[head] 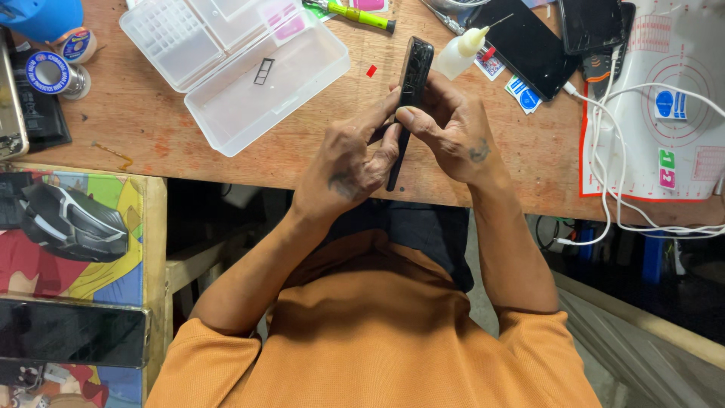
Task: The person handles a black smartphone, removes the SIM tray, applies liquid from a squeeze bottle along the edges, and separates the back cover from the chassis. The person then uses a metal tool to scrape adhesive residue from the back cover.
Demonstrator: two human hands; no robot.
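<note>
Two hands on one dark phone point(411, 91), held on edge over the near side of the wooden bench point(151, 128).

Long axis running near-to-far, far end tipped slightly right, toward the glue bottle point(462, 51). Left hand point(351, 162) wrapped around the near half from the left, fingers clenched on the edge. Right hand point(453, 125) pinching the middle from the right, thumb pressed on the side. Right hand sitting farther up the phone; clear plastic tray point(249, 83) well apart, far left.

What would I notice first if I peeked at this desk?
Two hands, the left hand and right hand, both gripping a black phone on edge in the middle. Up left lies an open clear plastic box, and at the right a white mat with looping white cables.
</note>
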